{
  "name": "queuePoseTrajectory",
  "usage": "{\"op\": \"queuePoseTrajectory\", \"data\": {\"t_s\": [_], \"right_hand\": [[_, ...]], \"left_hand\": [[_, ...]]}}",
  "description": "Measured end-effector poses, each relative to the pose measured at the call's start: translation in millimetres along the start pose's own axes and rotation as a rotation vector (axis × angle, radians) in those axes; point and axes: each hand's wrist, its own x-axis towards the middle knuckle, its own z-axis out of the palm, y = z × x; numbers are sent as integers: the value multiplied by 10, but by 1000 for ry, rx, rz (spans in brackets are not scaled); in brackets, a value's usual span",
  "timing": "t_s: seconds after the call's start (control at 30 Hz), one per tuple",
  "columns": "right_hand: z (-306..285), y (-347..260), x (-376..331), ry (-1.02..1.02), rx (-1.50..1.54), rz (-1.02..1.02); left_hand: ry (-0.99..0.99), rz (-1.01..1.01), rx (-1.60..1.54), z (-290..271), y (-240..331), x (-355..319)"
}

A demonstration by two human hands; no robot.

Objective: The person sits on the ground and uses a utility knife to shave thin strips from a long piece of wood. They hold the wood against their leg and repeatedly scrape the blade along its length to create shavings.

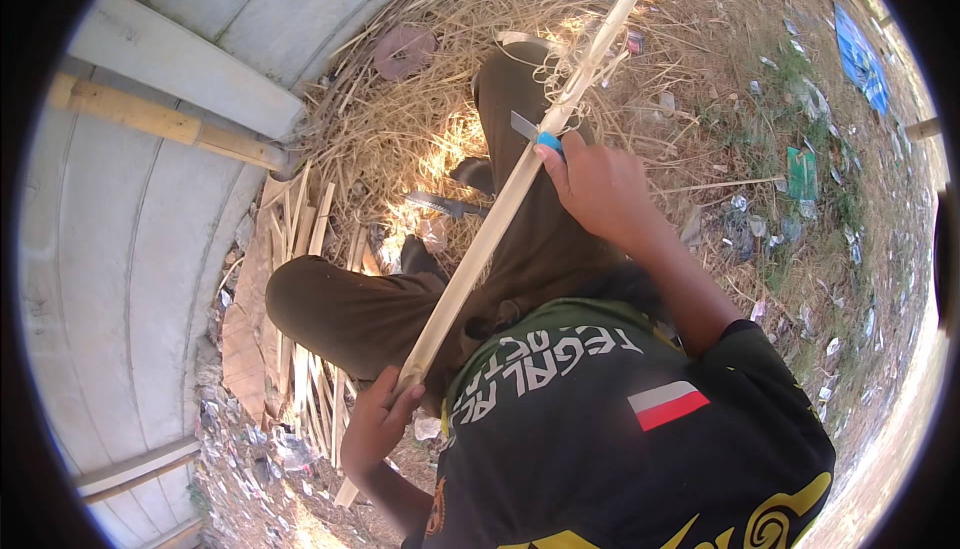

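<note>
A long pale bamboo strip [485, 244] lies slantwise across my lap, from lower left to upper right. My left hand [375, 429] is closed round its near end. Higher up, my right hand [605, 189] grips a knife [525, 127] with a blue handle part, its short flat blade crossing the strip. The right thumb presses by the blue part; the rest of the handle is hidden in the fingers. Thin curled shavings [562, 79] cling to the strip beyond the blade.
Loose straw-like shavings [460, 39] cover the ground ahead, with a round disc [405, 51] on them. A dark toothed blade [445, 205] lies between my legs. Cut bamboo strips [310, 389] are piled at left, beside a pale panel wall [130, 229]. Litter and a blue sheet [860, 59] lie rightward.
</note>
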Motion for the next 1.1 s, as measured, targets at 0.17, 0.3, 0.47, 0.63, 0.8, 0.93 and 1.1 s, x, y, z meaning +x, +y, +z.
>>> {"op": "queuePoseTrajectory", "data": {"t_s": [0.17, 0.3, 0.47, 0.63, 0.8, 0.93, 1.1], "right_hand": [[72, 37, -13, 94, -37, -37], [81, 39, -26, 77, -52, -23], [-63, 212, 91, -57, 225, 21], [-153, 290, 123, -148, 393, 107], [-139, 277, 66, -115, 325, 104], [-100, 276, 48, -88, 300, 50], [-126, 219, 28, -65, 225, 19]], "left_hand": [[-21, -56, -8, -195, -200, -163], [-24, -91, -43, -227, -240, -228], [31, 33, 135, -133, -164, 22], [131, 206, 215, -108, 225, 300], [228, 286, 390, -20, 584, 546], [308, 409, 534, 182, 622, 793], [297, 424, 668, 482, 735, 1090]]}}
